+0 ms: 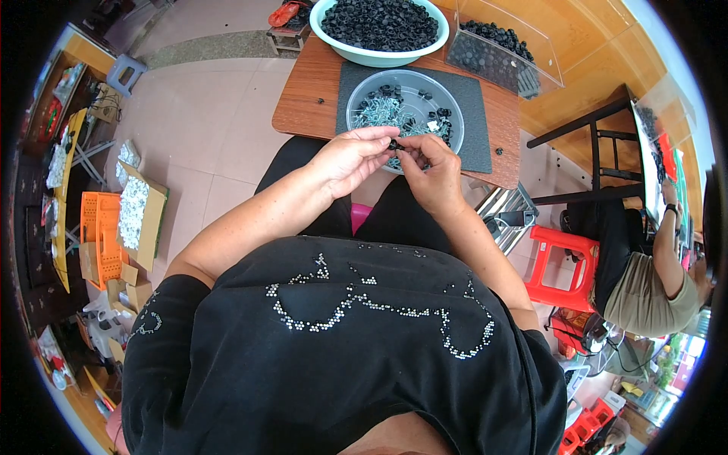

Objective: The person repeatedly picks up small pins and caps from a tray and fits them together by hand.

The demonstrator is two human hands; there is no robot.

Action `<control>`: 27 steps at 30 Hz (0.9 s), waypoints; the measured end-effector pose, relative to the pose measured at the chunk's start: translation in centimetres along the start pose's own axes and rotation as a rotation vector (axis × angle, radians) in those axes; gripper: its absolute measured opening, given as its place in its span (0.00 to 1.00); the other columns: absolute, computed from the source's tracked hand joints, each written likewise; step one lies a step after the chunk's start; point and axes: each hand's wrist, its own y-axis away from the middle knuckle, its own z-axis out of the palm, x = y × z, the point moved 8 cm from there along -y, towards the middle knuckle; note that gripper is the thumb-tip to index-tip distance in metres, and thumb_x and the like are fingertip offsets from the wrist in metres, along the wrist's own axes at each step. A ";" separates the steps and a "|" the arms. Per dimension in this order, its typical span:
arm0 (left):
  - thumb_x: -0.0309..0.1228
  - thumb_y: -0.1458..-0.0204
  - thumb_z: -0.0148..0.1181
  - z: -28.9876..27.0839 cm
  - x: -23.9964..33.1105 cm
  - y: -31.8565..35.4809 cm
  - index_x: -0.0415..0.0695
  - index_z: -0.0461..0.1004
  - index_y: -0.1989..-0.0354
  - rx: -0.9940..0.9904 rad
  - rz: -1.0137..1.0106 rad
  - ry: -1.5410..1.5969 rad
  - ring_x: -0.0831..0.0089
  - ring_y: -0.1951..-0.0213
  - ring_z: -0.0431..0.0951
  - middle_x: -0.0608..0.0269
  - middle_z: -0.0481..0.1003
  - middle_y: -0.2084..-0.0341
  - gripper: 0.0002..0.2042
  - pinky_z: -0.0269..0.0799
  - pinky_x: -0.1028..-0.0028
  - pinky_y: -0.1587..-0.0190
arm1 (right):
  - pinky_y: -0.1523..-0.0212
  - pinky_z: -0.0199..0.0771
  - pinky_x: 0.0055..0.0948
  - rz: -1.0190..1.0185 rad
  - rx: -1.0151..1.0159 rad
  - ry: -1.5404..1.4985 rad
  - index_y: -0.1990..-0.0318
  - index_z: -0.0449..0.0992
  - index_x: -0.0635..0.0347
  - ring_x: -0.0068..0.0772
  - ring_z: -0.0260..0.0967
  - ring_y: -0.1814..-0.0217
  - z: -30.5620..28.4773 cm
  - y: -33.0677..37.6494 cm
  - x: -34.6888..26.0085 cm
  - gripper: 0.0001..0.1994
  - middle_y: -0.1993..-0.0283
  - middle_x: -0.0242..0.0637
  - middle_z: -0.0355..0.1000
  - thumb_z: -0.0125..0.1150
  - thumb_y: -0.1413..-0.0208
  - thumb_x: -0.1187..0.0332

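Small black piece (393, 144) in hand — handwork judged under way, much loose stock left.
Left hand (347, 161) and right hand (434, 171) both pinch the piece at the fingertips, over the near rim of the clear bowl (415, 82). Piece appears dark and compact; finer detail too small to tell, completion cannot be confirmed. Inside the bowl: thin metallic pins (378, 112), heaped, with black parts among them — finished or unfinished, not determinable. Beyond the bowl, a pale basin (379, 58) stands full of black parts.
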 end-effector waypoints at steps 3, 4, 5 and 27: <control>0.25 0.44 0.50 0.0 0.0 0.1 0.35 0.68 0.50 -0.002 0.007 0.003 0.76 0.57 0.71 0.58 0.71 0.58 0.14 0.68 0.79 0.50 | 0.77 0.67 0.20 0.010 0.011 -0.022 0.67 0.76 0.65 0.23 0.67 0.76 0.1 0.0 -0.1 0.08 0.73 0.36 0.70 0.62 0.57 0.79; 0.25 0.44 0.50 0.1 0.0 0.1 0.35 0.68 0.50 -0.002 0.007 0.004 0.76 0.57 0.71 0.58 0.71 0.58 0.14 0.68 0.79 0.50 | 0.77 0.67 0.20 0.010 0.011 -0.021 0.67 0.76 0.65 0.23 0.67 0.76 0.0 0.1 0.0 0.08 0.73 0.36 0.70 0.62 0.57 0.79; 0.25 0.43 0.50 0.1 0.0 0.2 0.35 0.68 0.50 0.004 0.011 -0.001 0.75 0.56 0.71 0.56 0.71 0.57 0.14 0.68 0.79 0.49 | 0.77 0.67 0.20 0.010 0.003 -0.014 0.66 0.76 0.65 0.21 0.66 0.76 0.1 0.1 0.2 0.08 0.73 0.35 0.70 0.63 0.57 0.78; 0.25 0.44 0.50 1.6 0.2 0.4 0.33 0.66 0.50 -0.171 -0.022 0.101 0.72 0.53 0.72 0.54 0.70 0.56 0.14 0.69 0.76 0.49 | 0.68 0.63 0.15 0.240 -0.146 -0.567 0.62 0.76 0.60 0.13 0.62 0.69 1.7 0.5 3.1 0.11 0.69 0.24 0.67 0.66 0.55 0.77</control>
